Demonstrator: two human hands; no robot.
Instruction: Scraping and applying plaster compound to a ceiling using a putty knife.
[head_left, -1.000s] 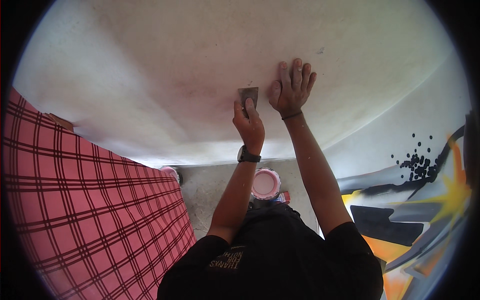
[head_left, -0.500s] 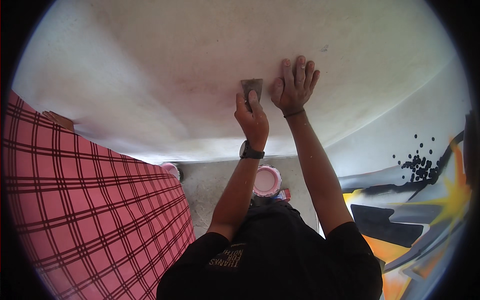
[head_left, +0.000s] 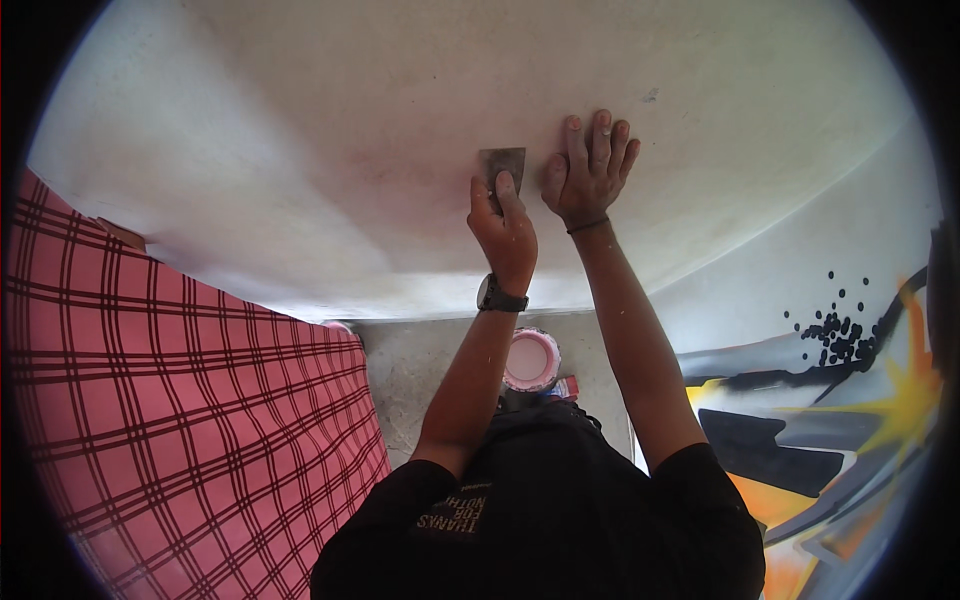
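My left hand (head_left: 506, 235) grips a small flat putty knife (head_left: 503, 161), its thumb laid along the grey, stained blade. The blade's wide edge points up against the pale plastered wall (head_left: 370, 140); whether it touches cannot be made out. Just to the right, my right hand (head_left: 588, 178) lies flat on the wall, fingers spread and dusted with white. Faint pinkish patches show on the plaster around the blade. A dark watch (head_left: 502, 295) is on my left wrist and a thin dark band on my right.
A pink-rimmed bucket (head_left: 532, 360) stands on the concrete floor between my arms, beside a small red and blue packet (head_left: 563, 388). Pink plaid cloth (head_left: 190, 390) covers the left side. On the right is a wall with painted graffiti (head_left: 800, 430). Another pink container peeks out behind the cloth.
My left hand has slid the putty knife slightly up the wall. My right hand stays in place. The pink container by the cloth is more hidden now.
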